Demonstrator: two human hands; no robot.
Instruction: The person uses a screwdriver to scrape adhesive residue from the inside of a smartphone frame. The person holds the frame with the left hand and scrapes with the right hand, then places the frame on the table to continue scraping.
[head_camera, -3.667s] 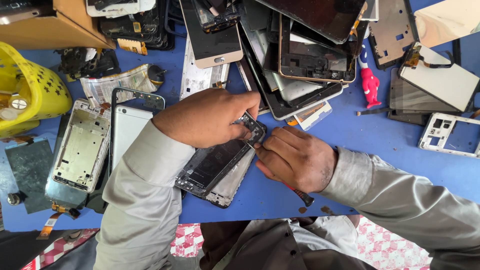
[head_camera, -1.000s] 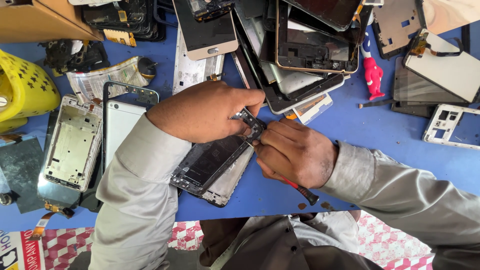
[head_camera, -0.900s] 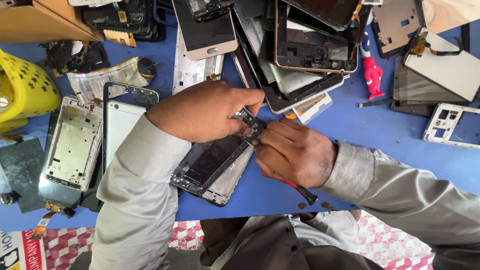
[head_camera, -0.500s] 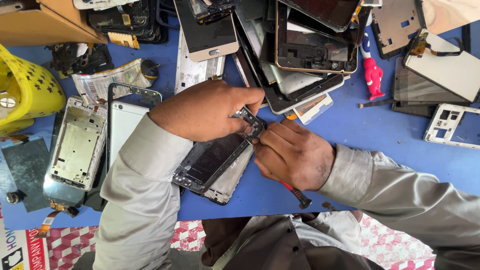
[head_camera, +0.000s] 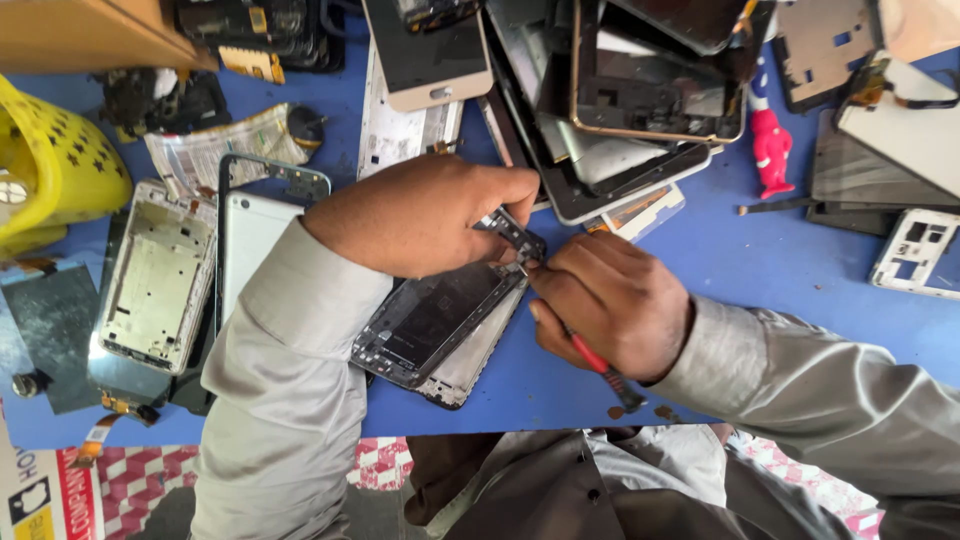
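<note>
An opened dark phone body (head_camera: 440, 322) lies slanted on the blue table (head_camera: 760, 270), with a lighter panel under it. My left hand (head_camera: 425, 212) presses down on its upper end, fingers curled around the top corner. My right hand (head_camera: 610, 300) grips a thin red-handled screwdriver (head_camera: 598, 360), its tip hidden at the phone's top edge beside my left fingertips. The two hands nearly touch there.
A heap of phone screens and frames (head_camera: 640, 90) fills the far middle. A silver phone frame (head_camera: 155, 275) and a white back panel (head_camera: 248, 235) lie left. A yellow container (head_camera: 40, 160) stands far left; a red tool (head_camera: 770, 150) lies right of the heap.
Both hands have stayed on the phone's top end with only small shifts; the view itself has wobbled slightly. The screwdriver remains in my right hand.
</note>
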